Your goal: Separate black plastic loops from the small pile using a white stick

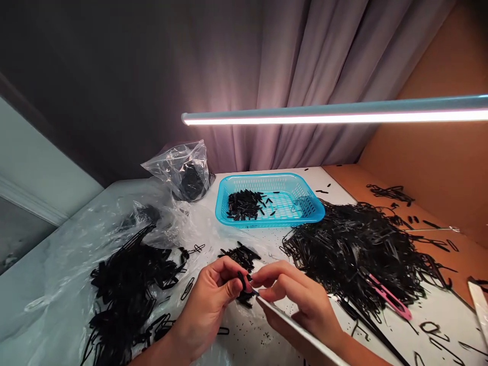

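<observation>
Near the front middle, my left hand (208,300) pinches a small curved black piece (242,280) between thumb and forefinger. My right hand (299,297) meets it there, its fingertips closed at the same piece; exactly what they grip is partly hidden. A long white strip (301,330) slants from beneath my right fingertips toward the lower right; I cannot tell whether that hand holds it. Just behind my hands is a small heap of short black pieces (244,253). Black specks dot the white table (247,338) below them.
A blue perforated basket (267,221) with black pieces stands behind. Tangled black loops (354,249) are heaped right, with pink scissors-like snips (389,295) on them. Another black pile (129,279) lies left on plastic sheeting (68,269), near a clear bag (186,168). A lamp tube (335,117) hangs above.
</observation>
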Motion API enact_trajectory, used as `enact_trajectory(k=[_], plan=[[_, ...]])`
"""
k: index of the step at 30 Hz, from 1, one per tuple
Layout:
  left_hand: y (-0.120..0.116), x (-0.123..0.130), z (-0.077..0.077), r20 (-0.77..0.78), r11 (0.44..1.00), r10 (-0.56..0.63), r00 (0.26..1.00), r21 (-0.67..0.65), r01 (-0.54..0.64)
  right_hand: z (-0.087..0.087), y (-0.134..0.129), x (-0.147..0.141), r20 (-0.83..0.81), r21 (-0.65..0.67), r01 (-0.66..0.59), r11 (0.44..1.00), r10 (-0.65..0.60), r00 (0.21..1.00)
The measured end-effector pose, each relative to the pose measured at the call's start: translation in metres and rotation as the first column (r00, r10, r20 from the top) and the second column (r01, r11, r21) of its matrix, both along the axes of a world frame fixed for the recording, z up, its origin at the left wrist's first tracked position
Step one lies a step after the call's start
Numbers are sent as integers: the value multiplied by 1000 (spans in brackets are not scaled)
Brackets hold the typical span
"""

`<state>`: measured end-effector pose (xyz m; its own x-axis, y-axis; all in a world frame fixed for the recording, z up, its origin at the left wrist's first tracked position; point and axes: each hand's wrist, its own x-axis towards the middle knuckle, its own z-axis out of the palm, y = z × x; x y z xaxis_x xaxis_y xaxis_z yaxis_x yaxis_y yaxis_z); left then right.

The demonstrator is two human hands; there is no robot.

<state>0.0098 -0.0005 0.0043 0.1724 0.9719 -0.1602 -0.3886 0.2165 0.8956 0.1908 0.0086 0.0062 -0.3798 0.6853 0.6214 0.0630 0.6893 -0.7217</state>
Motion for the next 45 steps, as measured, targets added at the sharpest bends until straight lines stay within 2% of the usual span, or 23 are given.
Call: enact_trajectory(k=[8, 15, 18, 23, 26, 28, 30, 32, 33, 35, 37, 40, 45], plan=[[-3, 3, -1, -9, 1000, 9, 1000, -8, -9, -8, 2, 2, -11, -14, -58, 998, 58, 998], [-2, 1, -5, -91, 999, 29, 995, 32, -26, -9, 4, 3, 42, 21, -37, 999, 37, 998], [-3, 1, -9, -189, 992, 90, 978, 106, -71, -6, 5, 3, 62, 81, -23, 996, 18, 998], [-8, 6, -14, -304, 940, 282, 910, 278, -198, -8, 1, -2, 131, 222, 38, 974, -68, 989], [-10, 9, -16, -305, 937, 281, 910, 294, -191, -11, -6, -6, 213, 376, 85, 923, -175, 961], [-11, 9, -18, -287, 944, 255, 923, 283, -173, -12, -8, -7, 226, 424, 110, 899, -222, 948], [-11, 9, -20, -246, 950, 217, 945, 276, -146, -12, -8, -8, 161, 377, 162, 912, -236, 958], [-10, 8, -21, -192, 958, 150, 970, 270, -95, -10, -6, -6, 54, 176, 208, 962, -220, 974], [-9, 8, -22, -165, 961, 112, 980, 268, -65, -8, -5, -5, 7, 16, 201, 979, -201, 980], [-8, 8, -23, -119, 965, 57, 991, 263, -24, -4, -4, -1, -66, -264, 124, 956, -147, 987], [-6, 8, -23, -79, 963, 46, 996, 267, -23, -1, -3, 1, -98, -379, 29, 925, -71, 993], [-3, 8, -22, -42, 960, 72, 997, 273, -58, 3, -1, 3, -87, -303, -43, 952, 17, 996], [-2, 7, -20, -29, 959, 81, 996, 273, -71, 5, 2, 4, -42, -108, -57, 993, 52, 998]])
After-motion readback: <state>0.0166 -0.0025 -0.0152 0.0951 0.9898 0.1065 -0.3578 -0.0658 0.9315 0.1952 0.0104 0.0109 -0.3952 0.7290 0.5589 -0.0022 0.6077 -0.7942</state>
